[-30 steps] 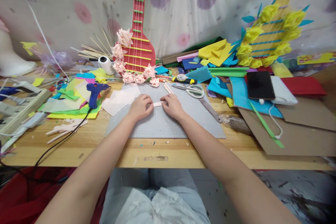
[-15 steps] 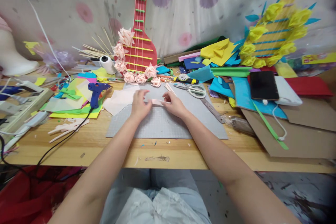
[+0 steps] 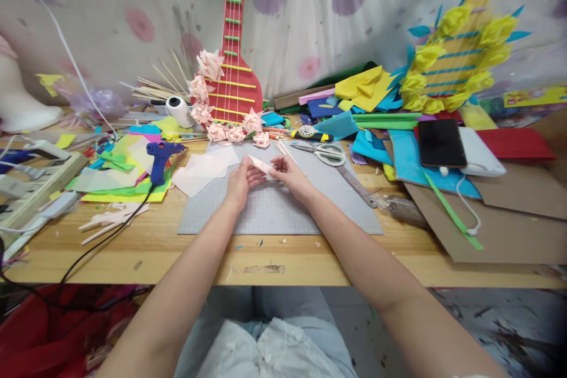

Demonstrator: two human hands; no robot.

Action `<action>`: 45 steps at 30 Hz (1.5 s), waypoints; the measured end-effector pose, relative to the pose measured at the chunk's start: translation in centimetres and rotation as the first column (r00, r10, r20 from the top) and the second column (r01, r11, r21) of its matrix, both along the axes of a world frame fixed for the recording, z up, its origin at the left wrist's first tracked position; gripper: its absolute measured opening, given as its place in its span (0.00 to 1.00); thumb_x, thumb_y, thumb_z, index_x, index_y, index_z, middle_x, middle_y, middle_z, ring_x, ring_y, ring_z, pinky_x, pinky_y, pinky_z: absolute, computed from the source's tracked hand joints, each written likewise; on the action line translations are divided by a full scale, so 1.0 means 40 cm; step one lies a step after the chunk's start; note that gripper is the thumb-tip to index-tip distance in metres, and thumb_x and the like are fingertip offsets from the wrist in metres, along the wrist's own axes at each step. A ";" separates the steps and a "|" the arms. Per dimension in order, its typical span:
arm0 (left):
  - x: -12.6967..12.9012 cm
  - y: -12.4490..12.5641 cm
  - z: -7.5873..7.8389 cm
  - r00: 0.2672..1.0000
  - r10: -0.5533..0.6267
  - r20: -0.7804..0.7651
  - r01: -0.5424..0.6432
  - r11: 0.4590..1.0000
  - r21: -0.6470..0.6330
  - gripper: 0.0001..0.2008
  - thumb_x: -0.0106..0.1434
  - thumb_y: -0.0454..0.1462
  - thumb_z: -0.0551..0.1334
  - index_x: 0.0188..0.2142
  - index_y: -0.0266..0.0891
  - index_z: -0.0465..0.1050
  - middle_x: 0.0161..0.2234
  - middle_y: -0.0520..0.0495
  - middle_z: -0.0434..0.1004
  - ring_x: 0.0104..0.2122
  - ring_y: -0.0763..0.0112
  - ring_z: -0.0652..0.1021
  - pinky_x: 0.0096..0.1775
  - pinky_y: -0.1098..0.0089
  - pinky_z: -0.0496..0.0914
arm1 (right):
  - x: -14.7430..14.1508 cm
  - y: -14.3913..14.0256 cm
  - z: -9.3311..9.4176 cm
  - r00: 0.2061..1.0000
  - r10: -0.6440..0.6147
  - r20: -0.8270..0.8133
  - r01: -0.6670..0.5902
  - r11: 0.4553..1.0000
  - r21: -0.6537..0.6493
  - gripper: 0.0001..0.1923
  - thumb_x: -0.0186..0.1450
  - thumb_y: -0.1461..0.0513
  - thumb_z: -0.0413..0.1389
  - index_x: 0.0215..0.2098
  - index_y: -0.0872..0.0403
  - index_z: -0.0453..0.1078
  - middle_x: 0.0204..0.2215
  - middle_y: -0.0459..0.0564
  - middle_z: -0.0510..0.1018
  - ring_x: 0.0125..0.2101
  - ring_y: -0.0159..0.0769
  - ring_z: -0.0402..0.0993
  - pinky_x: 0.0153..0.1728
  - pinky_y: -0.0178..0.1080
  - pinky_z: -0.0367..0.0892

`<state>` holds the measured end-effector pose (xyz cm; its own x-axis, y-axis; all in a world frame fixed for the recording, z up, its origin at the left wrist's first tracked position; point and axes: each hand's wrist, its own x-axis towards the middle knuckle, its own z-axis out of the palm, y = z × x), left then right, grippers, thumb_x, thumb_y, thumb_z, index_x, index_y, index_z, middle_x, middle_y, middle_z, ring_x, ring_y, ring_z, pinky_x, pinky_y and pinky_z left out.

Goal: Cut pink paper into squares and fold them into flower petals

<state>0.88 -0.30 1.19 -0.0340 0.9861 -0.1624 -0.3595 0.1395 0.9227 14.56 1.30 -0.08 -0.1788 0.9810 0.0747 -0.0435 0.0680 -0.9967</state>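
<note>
Between my two hands, over the grey cutting mat [image 3: 266, 218], is a narrow pale pink strip of folded paper [image 3: 260, 165]. My left hand [image 3: 241, 183] has its thumb at the strip's left end, with the fingers reaching beneath it. My right hand [image 3: 290, 176] pinches the right end between thumb and fingers. Left of my hands, pale pink paper sheets [image 3: 199, 170] lie partly on the mat. Another pink strip [image 3: 286, 150] rests just behind my right hand. Scissors with pale handles [image 3: 330, 155] lie further right on the mat.
A blue glue gun [image 3: 159, 162] stands on the left, its black cord crossing the table. Behind are a red paper guitar with pink flowers [image 3: 237, 85] and a utility knife [image 3: 316, 136]. A metal ruler [image 3: 357, 185], cardboard [image 3: 487, 230] and a black phone [image 3: 442, 143] lie right.
The strip has been raised and tilted, its left end now higher. My left hand has turned, bringing its fingers under the strip. My right hand still pinches the other end.
</note>
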 end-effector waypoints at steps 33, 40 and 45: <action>0.003 0.003 -0.001 0.992 0.128 0.019 -0.128 0.992 0.006 0.12 0.48 0.40 0.65 0.26 0.32 0.70 0.23 0.48 0.74 0.25 0.73 0.77 0.32 0.69 0.73 | 0.007 0.003 0.000 0.992 0.007 0.128 -0.003 1.000 -0.031 0.18 0.48 0.57 0.59 0.33 0.53 0.60 0.18 0.38 0.68 0.19 0.25 0.62 0.22 0.31 0.56; 0.001 -0.001 -0.009 0.998 0.058 -0.031 -0.058 0.998 0.003 0.14 0.44 0.42 0.67 0.25 0.33 0.71 0.23 0.46 0.75 0.29 0.67 0.78 0.31 0.68 0.73 | 0.005 -0.001 0.009 0.992 -0.037 0.119 0.036 0.999 0.009 0.18 0.48 0.55 0.59 0.32 0.53 0.60 0.19 0.39 0.68 0.20 0.26 0.62 0.24 0.32 0.58; 0.001 -0.007 -0.010 0.997 0.059 -0.043 -0.057 0.997 0.050 0.14 0.43 0.42 0.67 0.24 0.33 0.72 0.24 0.47 0.75 0.28 0.67 0.77 0.31 0.68 0.72 | 0.009 0.000 0.004 0.988 0.033 0.151 -0.040 0.998 0.044 0.16 0.51 0.52 0.57 0.28 0.55 0.64 0.21 0.41 0.68 0.21 0.25 0.61 0.24 0.32 0.57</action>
